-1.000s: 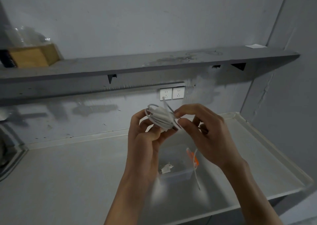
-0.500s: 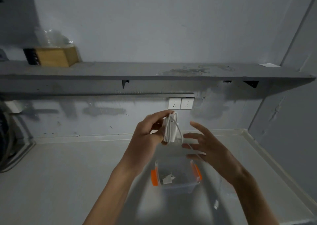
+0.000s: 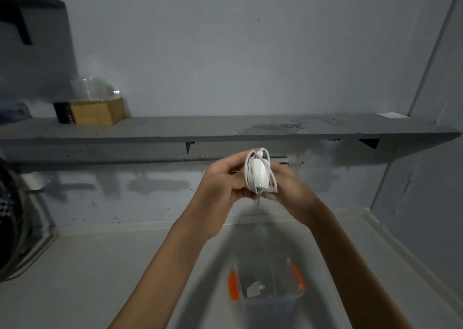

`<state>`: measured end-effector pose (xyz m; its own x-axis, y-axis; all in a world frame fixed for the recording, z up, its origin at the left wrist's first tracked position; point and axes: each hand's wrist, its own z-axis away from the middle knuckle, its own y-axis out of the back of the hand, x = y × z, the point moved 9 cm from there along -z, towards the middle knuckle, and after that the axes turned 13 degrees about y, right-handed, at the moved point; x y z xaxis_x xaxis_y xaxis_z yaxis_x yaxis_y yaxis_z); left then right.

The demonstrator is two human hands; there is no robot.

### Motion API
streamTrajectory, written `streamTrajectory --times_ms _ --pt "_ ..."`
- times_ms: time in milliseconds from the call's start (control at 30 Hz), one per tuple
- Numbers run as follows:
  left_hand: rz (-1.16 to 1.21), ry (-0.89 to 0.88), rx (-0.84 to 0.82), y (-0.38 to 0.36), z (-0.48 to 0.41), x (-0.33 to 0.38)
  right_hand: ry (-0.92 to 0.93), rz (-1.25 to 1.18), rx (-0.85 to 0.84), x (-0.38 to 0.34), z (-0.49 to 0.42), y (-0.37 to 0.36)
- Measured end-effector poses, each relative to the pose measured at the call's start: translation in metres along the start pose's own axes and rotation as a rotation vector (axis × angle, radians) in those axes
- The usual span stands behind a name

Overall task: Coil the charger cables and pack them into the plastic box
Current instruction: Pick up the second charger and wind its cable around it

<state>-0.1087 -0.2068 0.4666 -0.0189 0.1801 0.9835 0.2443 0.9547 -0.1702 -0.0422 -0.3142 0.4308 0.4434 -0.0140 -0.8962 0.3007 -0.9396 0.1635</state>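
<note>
**Wound charger held upright over the box**

The charger (image 3: 260, 175) was up in the air between both hands, in front of the shelf (image 3: 200, 128) edge and well above the plastic box (image 3: 268, 303) on the tabletop (image 3: 75, 278). Its white cable (image 3: 248, 178) ran round the block lengthwise in several loops. The bundle stood upright, with its long axis near vertical, and a short loose tail hung from the bottom end.

The left hand (image 3: 220, 185) gripped the bundle from the left, thumb in front and fingers curled behind. The right hand (image 3: 290, 193) lay against the lower right side. It was too blurred to tell whether it pinched the loops or only steadied them.

It looked a light thing: a hard, smooth block under soft, springy cable. The loops would probably slacken if let go, so the best hold was across the middle, pressing cable to block, tail tucked in. The box stood open with a small white plug (image 3: 254, 288) already inside. Laid flat, the bundle should fit beside it.
</note>
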Motion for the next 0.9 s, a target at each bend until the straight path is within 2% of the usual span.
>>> streamTrajectory --times_ms 67,100,133,200,300,367,433,467,500,567,600,633,700,733,833,900 --pt "-0.036 -0.021 0.051 0.010 -0.002 0.003 0.132 0.512 0.182 -0.010 -0.011 0.027" --pt "-0.048 -0.026 0.079 0.014 -0.002 0.003 0.196 0.629 0.255 -0.017 -0.014 0.033" --pt "-0.058 -0.030 0.102 0.017 -0.003 0.003 0.228 0.619 0.282 -0.020 -0.017 0.036" --pt "-0.090 -0.035 0.151 0.024 -0.005 0.002 0.189 0.529 0.139 -0.018 -0.026 0.028" --pt "-0.159 -0.038 0.247 0.035 -0.008 0.001 -0.051 0.593 -0.243 -0.004 -0.027 0.005" --pt "-0.207 -0.041 0.288 0.041 -0.009 0.000 -0.249 0.614 -0.375 0.013 -0.020 0.005" --pt "-0.249 -0.044 0.316 0.046 -0.009 -0.002 -0.406 0.632 -0.415 0.023 -0.011 0.012" --pt "-0.261 -0.044 0.327 0.048 -0.010 -0.002 -0.421 0.673 -0.400 0.027 -0.012 0.018" --pt "-0.268 -0.043 0.335 0.050 -0.011 -0.002 -0.366 0.748 -0.363 0.023 -0.016 0.023" --pt "-0.274 -0.045 0.338 0.052 -0.012 -0.003 -0.105 0.857 -0.188 0.003 -0.033 0.030" --pt "-0.284 -0.050 0.332 0.051 -0.013 -0.003 0.011 0.734 -0.111 -0.006 -0.037 0.026" --pt "-0.297 -0.058 0.321 0.048 -0.013 -0.003 0.056 0.498 -0.095 -0.009 -0.039 0.016" --pt "-0.325 -0.077 0.304 0.042 -0.014 -0.004 0.036 0.028 -0.200 -0.009 -0.040 -0.014" --pt "-0.336 -0.082 0.306 0.041 -0.014 -0.005 0.008 -0.085 -0.246 -0.007 -0.039 -0.024" --pt "-0.347 -0.083 0.335 0.044 -0.012 -0.008 -0.060 -0.162 -0.303 -0.005 -0.037 -0.035" --pt "-0.366 -0.086 0.320 0.043 -0.009 -0.007 -0.045 -0.098 -0.342 -0.010 -0.038 -0.034"
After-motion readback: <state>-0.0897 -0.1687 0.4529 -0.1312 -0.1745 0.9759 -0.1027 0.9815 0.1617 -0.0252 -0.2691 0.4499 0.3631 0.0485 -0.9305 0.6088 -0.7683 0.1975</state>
